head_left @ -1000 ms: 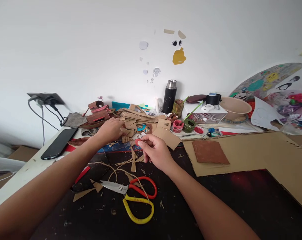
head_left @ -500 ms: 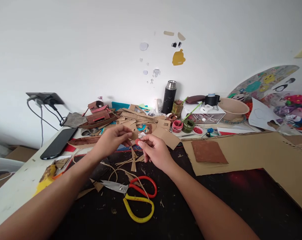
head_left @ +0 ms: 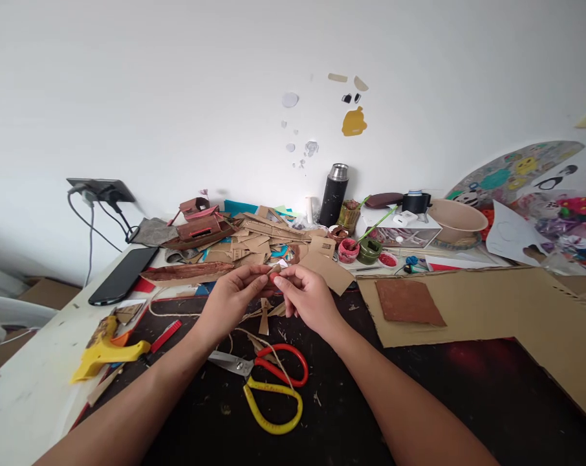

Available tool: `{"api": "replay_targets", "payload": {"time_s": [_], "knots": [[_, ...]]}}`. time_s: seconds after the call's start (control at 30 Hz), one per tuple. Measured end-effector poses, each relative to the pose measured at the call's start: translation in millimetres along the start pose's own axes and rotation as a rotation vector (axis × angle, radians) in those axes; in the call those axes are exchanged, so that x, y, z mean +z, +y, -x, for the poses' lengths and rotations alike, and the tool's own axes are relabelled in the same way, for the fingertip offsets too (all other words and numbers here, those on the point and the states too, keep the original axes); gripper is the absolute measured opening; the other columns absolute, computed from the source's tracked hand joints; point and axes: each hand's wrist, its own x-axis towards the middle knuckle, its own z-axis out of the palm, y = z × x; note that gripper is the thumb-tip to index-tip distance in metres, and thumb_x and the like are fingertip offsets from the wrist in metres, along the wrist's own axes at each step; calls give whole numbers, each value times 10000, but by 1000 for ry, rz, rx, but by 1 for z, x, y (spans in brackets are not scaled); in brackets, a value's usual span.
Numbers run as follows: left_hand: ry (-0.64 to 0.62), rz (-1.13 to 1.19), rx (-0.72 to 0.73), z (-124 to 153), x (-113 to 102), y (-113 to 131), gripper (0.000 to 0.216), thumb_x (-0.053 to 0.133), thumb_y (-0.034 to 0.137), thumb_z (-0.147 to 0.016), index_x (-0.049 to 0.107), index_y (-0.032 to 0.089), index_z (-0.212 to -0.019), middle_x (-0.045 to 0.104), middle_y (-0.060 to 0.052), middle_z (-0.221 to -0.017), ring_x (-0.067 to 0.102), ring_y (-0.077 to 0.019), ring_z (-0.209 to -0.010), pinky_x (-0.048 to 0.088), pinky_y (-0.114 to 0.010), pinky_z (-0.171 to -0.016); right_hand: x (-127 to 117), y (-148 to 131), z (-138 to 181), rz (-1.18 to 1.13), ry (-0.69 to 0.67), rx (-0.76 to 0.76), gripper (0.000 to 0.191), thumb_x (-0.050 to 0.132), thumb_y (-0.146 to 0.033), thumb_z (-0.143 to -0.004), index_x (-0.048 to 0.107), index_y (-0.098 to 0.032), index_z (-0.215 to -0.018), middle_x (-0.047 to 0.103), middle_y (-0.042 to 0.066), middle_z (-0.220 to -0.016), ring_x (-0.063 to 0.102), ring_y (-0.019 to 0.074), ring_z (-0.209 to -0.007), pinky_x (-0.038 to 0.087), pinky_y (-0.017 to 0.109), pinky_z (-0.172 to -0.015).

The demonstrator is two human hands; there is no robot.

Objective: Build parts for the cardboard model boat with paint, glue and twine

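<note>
My left hand [head_left: 232, 298] and my right hand [head_left: 310, 296] meet fingertip to fingertip over the desk's middle. Pinched in my right hand is a small red piece [head_left: 274, 276], mostly covered by the thumb. A scrap of brown cardboard [head_left: 275, 268] shows at my left fingertips, its shape largely hidden. Below the hands lie open scissors [head_left: 249, 367] with one red and one yellow handle, a strand of twine crossing them. Cardboard offcuts [head_left: 264, 320] rest on the dark mat just under my fingers.
A yellow glue gun [head_left: 107, 349] and a red-handled cutter [head_left: 167, 335] lie left, near a black phone [head_left: 123, 277]. Behind are a brown model boat [head_left: 200, 228], piled cardboard strips [head_left: 273, 230], a black flask [head_left: 334, 194] and paint pots [head_left: 348, 251]. Cardboard sheet [head_left: 467, 304] covers the right.
My left hand has come down and right, closing against my right fingertips. The red piece stays in my right hand. The view has shifted slightly, and the glue gun and cutter show more fully.
</note>
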Motion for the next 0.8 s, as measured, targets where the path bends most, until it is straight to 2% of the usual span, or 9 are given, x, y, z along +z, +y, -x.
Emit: {"api": "replay_targets", "payload": {"time_s": [0.23, 0.53, 0.8], "knots": [[36, -19, 49, 3, -1, -10, 525, 960, 527, -718, 766, 212, -1090, 841, -77, -1116, 785, -300, -1100, 630, -448, -1029, 2, 8, 0, 94, 20, -44, 277, 710, -504, -964, 675, -230, -979, 575, -75, -565, 541, 122, -409, 419, 244, -450], [68, -57, 34, 3, -2, -14, 546, 953, 578, -706, 754, 200, -1046, 848, -87, -1064, 798, -288, -1013, 639, -415, -953, 2, 12, 3, 311, 84, -106, 219, 680, -448, -995, 708, -233, -967, 627, -40, -620, 602, 149, -463, 450, 280, -512], [81, -61, 47, 3, -1, -15, 570, 947, 620, -688, 756, 189, -1009, 852, -98, -1058, 798, -302, -1016, 643, -428, -941, 3, 8, 2, 312, 83, -68, 221, 678, -435, -989, 697, -224, -929, 614, -54, -610, 600, 138, -447, 432, 263, -498]]}}
